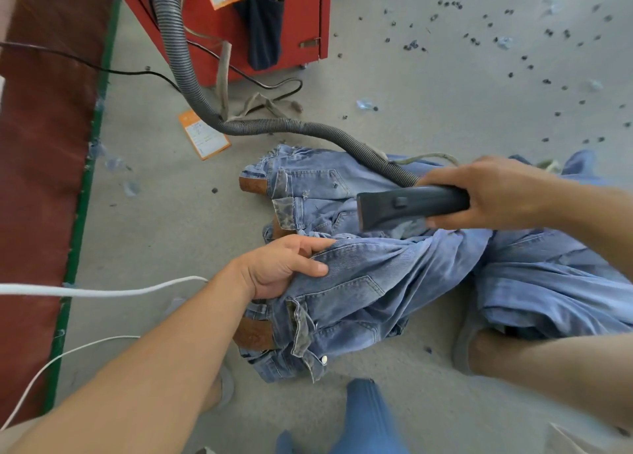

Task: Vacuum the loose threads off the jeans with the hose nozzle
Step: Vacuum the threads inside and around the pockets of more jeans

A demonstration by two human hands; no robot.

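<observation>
Looking down through the head camera, I see the jeans (394,282) heaped on the grey concrete floor (428,86), light blue denim bunched with the waistbands toward the left and the legs trailing off to the right. My left hand (281,265) grips a fold of denim near a waistband, thumb lying on top of the cloth and fingers curled under it, so that grip is holding the jeans. My right hand (493,193) wraps around the dark hose nozzle (411,206), fingers over the top and thumb underneath; that grip is closed around the nozzle body. The nozzle's flat mouth points left and sits just above the crumpled denim between the two waistband areas; I cannot tell whether it touches the fabric. The ribbed grey hose (191,86) runs from the nozzle up over the jeans, bends along the floor, and climbs to a red cabinet (301,14) at the top. An orange and white card (203,134) lies on the floor beside the hose bend. Small dark scraps (411,45) are scattered over the floor at upper right. A white cable (102,292) crosses above my left forearm.
</observation>
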